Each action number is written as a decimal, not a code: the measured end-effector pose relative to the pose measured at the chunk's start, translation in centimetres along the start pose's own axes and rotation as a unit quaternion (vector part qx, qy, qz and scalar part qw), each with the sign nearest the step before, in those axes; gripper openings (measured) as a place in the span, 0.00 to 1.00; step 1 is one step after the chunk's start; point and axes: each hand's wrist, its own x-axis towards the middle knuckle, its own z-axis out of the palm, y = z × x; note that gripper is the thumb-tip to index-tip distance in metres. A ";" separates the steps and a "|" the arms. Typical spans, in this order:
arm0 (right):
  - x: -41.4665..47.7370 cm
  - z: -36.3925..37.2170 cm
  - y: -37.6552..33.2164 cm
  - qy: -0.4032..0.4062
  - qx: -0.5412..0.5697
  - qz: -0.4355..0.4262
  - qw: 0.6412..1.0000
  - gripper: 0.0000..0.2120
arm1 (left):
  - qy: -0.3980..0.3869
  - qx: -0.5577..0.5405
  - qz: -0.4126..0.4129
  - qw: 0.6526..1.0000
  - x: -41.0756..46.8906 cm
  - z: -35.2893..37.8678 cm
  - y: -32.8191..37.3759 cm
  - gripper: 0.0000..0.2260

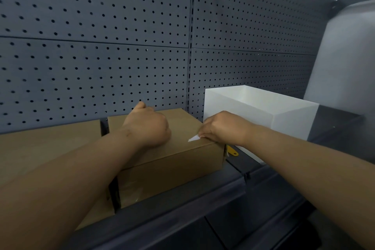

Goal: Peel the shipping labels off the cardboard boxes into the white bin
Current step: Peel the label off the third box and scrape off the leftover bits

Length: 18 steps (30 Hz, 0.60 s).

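A brown cardboard box (pixel 182 160) sits on the dark shelf in the middle of the view. My left hand (pixel 148 126) rests on its top, fingers curled into a fist, and holds nothing that I can see. My right hand (pixel 221 128) is at the box's right top edge and pinches a small white piece of label (pixel 193 138), whose pointed tip shows on the box top. The white bin (pixel 292 124) stands open just right of the box, behind my right hand.
A second cardboard box (pixel 50 144) lies to the left, partly under my left forearm. A grey pegboard wall (pixel 121 46) backs the shelf. A small yellow tag (pixel 231 151) lies between box and bin. The shelf's front lip (pixel 203 205) runs below.
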 end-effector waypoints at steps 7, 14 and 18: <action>0.3 -1.0 0.6 -0.037 0.146 0.090 0.985 0.11 | 0.001 -0.008 -0.002 1.000 0.1 0.4 -0.3 0.20; 0.6 -1.1 0.0 -0.046 0.041 0.025 0.998 0.12 | 0.013 -0.008 0.002 1.000 0.0 0.7 -0.4 0.20; 0.5 -1.1 -0.2 -0.037 0.000 0.004 0.999 0.11 | 0.015 -0.011 0.005 1.000 0.0 0.8 -0.5 0.20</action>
